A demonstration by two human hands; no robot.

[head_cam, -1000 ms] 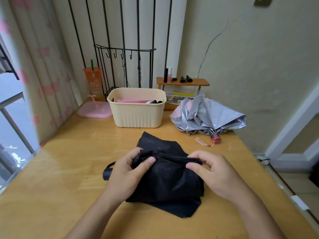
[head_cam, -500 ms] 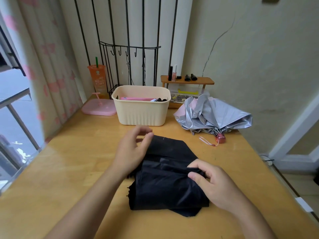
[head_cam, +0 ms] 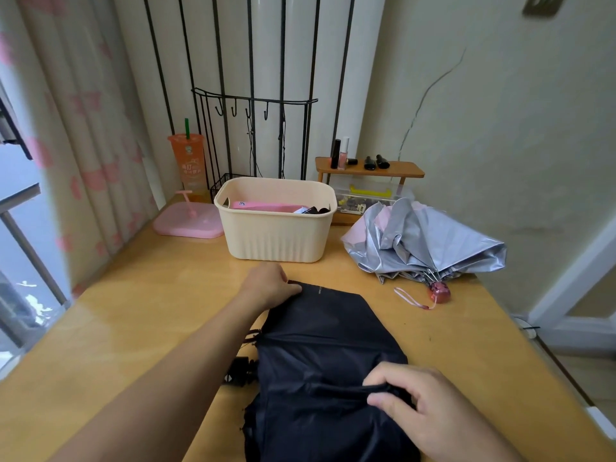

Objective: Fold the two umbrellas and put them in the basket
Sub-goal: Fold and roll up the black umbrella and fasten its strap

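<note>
A black umbrella (head_cam: 326, 348) lies collapsed on the wooden table (head_cam: 140, 311), its fabric spread loosely toward me. My left hand (head_cam: 270, 285) reaches to the fabric's far corner and pinches it there. My right hand (head_cam: 416, 405) pinches a fold of the black fabric near the front edge. A silver umbrella (head_cam: 430, 243) with pink lining lies crumpled at the right, its pink handle (head_cam: 439, 292) and strap pointing toward me. The cream basket (head_cam: 276, 235) stands behind the black umbrella, holding a pink item and dark objects.
A pink lidded tray (head_cam: 188, 221) and an orange cup (head_cam: 187, 163) sit left of the basket. A small wooden shelf (head_cam: 370, 170) with cosmetics and a clear box stands at the back right. A black wire rack is behind the basket. The table's right edge drops to the floor.
My left hand has moved away from me, from the fabric's middle to its far corner near the basket. The black fabric is stretched out longer. My right hand keeps its pinch.
</note>
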